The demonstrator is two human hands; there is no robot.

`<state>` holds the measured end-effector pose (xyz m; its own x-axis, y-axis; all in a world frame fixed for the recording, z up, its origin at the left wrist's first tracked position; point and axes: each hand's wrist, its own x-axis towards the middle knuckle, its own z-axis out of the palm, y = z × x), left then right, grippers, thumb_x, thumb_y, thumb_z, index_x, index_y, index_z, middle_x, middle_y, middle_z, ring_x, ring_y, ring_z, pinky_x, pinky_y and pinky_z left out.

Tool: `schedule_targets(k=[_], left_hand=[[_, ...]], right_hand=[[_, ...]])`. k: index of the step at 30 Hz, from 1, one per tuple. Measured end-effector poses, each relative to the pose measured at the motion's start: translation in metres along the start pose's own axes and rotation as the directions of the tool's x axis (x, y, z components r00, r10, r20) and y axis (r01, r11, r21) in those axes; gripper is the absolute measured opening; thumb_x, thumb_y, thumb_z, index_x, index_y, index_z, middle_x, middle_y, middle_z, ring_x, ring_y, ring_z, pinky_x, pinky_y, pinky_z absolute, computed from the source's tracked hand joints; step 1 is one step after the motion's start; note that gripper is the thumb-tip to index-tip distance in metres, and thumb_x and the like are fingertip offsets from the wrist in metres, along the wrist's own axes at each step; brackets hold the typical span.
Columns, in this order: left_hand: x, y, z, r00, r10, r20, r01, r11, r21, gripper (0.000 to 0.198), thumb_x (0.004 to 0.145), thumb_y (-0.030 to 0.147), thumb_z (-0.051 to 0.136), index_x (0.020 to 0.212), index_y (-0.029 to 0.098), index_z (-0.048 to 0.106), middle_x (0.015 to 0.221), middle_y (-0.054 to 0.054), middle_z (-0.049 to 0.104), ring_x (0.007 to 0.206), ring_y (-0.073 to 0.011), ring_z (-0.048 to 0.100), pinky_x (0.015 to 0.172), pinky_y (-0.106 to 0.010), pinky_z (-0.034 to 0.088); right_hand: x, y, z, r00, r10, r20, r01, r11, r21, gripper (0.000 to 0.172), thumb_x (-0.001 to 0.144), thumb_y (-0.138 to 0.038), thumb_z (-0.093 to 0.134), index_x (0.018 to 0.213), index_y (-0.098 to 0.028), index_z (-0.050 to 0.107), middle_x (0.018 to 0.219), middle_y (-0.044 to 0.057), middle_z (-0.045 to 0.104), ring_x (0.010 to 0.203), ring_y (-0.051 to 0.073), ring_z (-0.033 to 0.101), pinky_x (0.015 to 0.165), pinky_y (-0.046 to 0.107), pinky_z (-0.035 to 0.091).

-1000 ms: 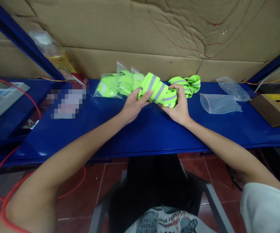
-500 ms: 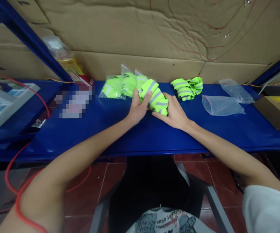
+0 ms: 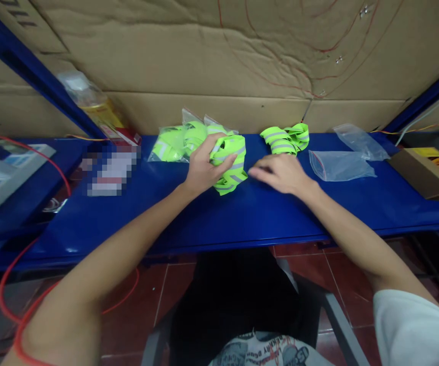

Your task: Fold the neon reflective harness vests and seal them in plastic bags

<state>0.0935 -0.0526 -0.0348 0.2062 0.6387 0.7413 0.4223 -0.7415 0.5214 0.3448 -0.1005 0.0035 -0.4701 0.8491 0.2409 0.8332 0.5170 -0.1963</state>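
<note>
My left hand (image 3: 201, 170) is closed around a folded neon-yellow reflective strap (image 3: 229, 161) with grey stripes, held just above the blue table (image 3: 242, 213). To the right of the strap, my right hand (image 3: 280, 173) hovers low over the table with fingers stretched out and nothing in it. Another bundled neon strap (image 3: 285, 139) lies behind my right hand. Just behind my left hand lie several bagged neon straps (image 3: 177, 142).
Two empty clear zip bags (image 3: 341, 165) lie at the right, one (image 3: 358, 140) further back. A brown cardboard box (image 3: 429, 170) sits at the far right. A bottle (image 3: 90, 99) leans at the back left. Cardboard lines the wall. A red cable (image 3: 6, 300) loops at the left.
Both hands held the strap a second ago and pressed it down on the table. Now my right hand has let go and moved right; my left hand keeps the strap, bunched tighter.
</note>
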Motion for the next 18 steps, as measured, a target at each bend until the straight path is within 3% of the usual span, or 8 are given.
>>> schedule_targets(k=[1,2,4,5,8,11,15,18], left_hand=[[0.001,-0.002,-0.001,1.0,0.028,0.012,-0.028,1.0,0.006,0.054,0.098,0.062,0.073,0.133,0.021,0.067,0.129,-0.011,0.075,0.122,-0.0288,0.073,0.111,-0.042,0.058],[0.003,-0.004,-0.002,0.999,0.049,0.023,-0.05,0.999,0.01,0.052,0.098,0.059,0.074,0.132,0.02,0.068,0.13,-0.011,0.076,0.122,-0.0292,0.073,0.111,-0.043,0.059],[0.005,-0.006,-0.004,0.996,0.067,0.054,-0.068,0.998,0.014,0.048,0.098,0.055,0.074,0.131,0.02,0.07,0.132,-0.011,0.077,0.124,-0.0296,0.074,0.111,-0.044,0.06],[0.006,-0.006,-0.006,0.995,0.067,0.073,-0.068,0.998,0.015,0.047,0.098,0.053,0.075,0.131,0.02,0.071,0.132,-0.011,0.078,0.125,-0.0297,0.074,0.112,-0.044,0.06],[0.008,-0.007,-0.008,0.992,0.054,0.114,-0.054,0.999,-0.001,0.048,0.097,0.052,0.076,0.133,0.021,0.072,0.134,-0.011,0.078,0.126,-0.0298,0.074,0.112,-0.046,0.061],[0.009,-0.008,-0.008,0.991,0.051,0.124,-0.047,0.998,-0.038,0.049,0.096,0.054,0.077,0.133,0.022,0.072,0.135,-0.011,0.078,0.127,-0.0299,0.074,0.113,-0.046,0.061],[0.008,-0.011,-0.006,0.992,0.02,0.127,-0.006,0.995,-0.104,0.053,0.096,0.06,0.077,0.131,0.021,0.074,0.133,-0.012,0.079,0.125,-0.0302,0.075,0.112,-0.048,0.061],[0.005,-0.015,-0.006,0.978,-0.07,0.196,0.104,0.981,-0.165,0.059,0.095,0.068,0.075,0.129,0.02,0.077,0.126,-0.013,0.08,0.118,-0.0296,0.077,0.105,-0.046,0.065]], right_hand=[[-0.001,0.009,-0.011,0.987,0.123,-0.1,-0.13,0.989,-0.064,0.053,0.112,-0.059,0.049,0.097,-0.018,0.08,0.097,0.012,0.079,0.095,0.029,0.073,0.074,0.037,0.04],[-0.002,0.019,-0.021,0.945,0.247,-0.212,-0.276,0.953,-0.122,0.046,0.111,-0.052,0.055,0.094,-0.017,0.079,0.101,0.014,0.08,0.099,0.03,0.072,0.074,0.037,0.039],[-0.007,0.04,-0.039,0.853,0.414,-0.319,-0.488,0.849,-0.202,0.027,0.102,-0.041,0.07,0.104,-0.015,0.079,0.118,0.019,0.079,0.112,0.033,0.072,0.076,0.038,0.039],[-0.01,0.051,-0.045,0.813,0.481,-0.329,-0.563,0.794,-0.23,0.031,0.097,-0.039,0.078,0.116,-0.014,0.078,0.126,0.022,0.077,0.119,0.035,0.071,0.077,0.039,0.039],[-0.014,0.075,-0.056,0.702,0.692,-0.171,-0.705,0.64,-0.307,0.07,0.086,-0.04,0.091,0.146,-0.011,0.068,0.138,0.03,0.074,0.126,0.041,0.071,0.082,0.043,0.044],[-0.012,0.086,-0.054,0.595,0.803,-0.04,-0.756,0.543,-0.365,0.066,0.084,-0.028,0.093,0.145,-0.011,0.072,0.142,0.031,0.073,0.128,0.043,0.073,0.086,0.045,0.048],[-0.01,0.087,-0.051,0.591,0.805,-0.044,-0.761,0.539,-0.361,0.039,0.08,-0.008,0.087,0.119,-0.007,0.085,0.121,0.031,0.081,0.116,0.041,0.078,0.081,0.042,0.05],[-0.014,0.084,-0.056,0.639,0.754,-0.152,-0.757,0.582,-0.296,0.027,0.074,-0.012,0.091,0.101,-0.01,0.089,0.105,0.028,0.083,0.103,0.039,0.08,0.077,0.042,0.05]])
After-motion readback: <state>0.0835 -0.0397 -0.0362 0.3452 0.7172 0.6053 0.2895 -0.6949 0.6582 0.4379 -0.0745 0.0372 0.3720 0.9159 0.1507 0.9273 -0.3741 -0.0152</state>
